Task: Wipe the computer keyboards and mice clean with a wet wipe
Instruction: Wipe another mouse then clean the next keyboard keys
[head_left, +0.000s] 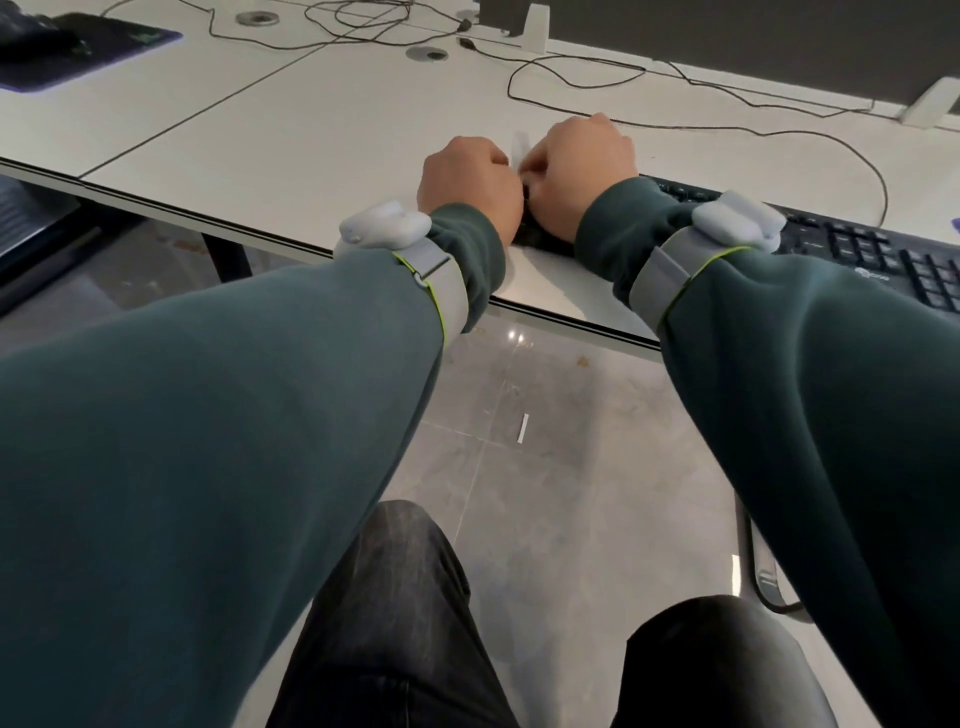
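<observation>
Wipe (519, 147) between left hand (467, 182) and right hand (582, 174)

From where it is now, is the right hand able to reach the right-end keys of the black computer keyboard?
Probably yes: the black computer keyboard lies beside the right hand, keys bare, though it and the left hand seem to pinch a white wipe.

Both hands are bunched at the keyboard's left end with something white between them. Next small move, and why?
Probably pull the white wipe open flat: the left hand and right hand seem to pinch it, still bunched, just above the black keyboard.
</observation>
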